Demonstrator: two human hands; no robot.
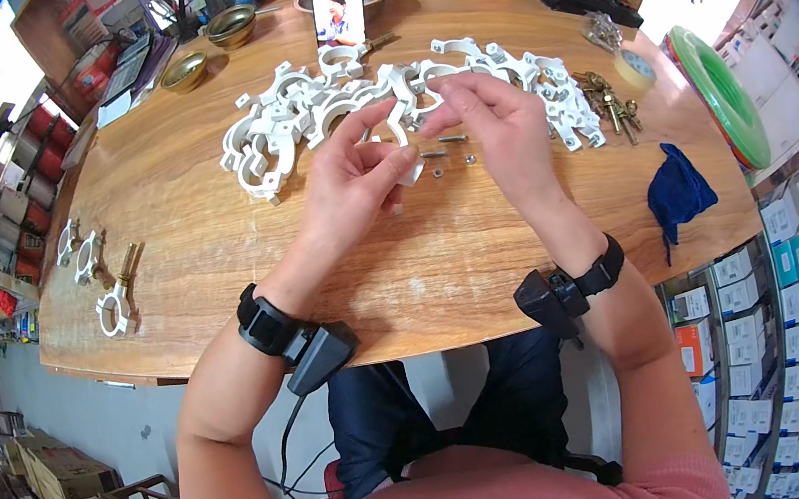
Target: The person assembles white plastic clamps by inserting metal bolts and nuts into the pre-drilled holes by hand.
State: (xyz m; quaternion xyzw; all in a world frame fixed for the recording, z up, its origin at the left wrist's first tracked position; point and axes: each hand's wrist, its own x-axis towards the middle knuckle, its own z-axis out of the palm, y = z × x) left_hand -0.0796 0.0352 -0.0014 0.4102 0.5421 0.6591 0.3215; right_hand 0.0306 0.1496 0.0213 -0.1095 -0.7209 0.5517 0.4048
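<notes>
My left hand (pixel 350 177) is closed on a curved white half of a pipe clamp (pixel 414 173), held upright between thumb and fingers above the table. Close to its upper end, my right hand (pixel 508 139) has its fingers bent together; anything small between them is hidden. Below the hands, screws (pixel 452 139) and small nuts (pixel 470 158) lie on the wood. A heap of white pipe clamps (pixel 258 172) spreads behind and to the left, with more white clamp pieces (pixel 567 106) to the right.
A phone (pixel 337 0) stands upright behind the heap. Brass-coloured bolts (pixel 615 110), a tape roll (pixel 635 69) and a dark blue pouch (pixel 680 190) lie right. Clamps fitted with bolts (pixel 113 312) lie far left. Brass-coloured bowls (pixel 185 73) sit at the back left.
</notes>
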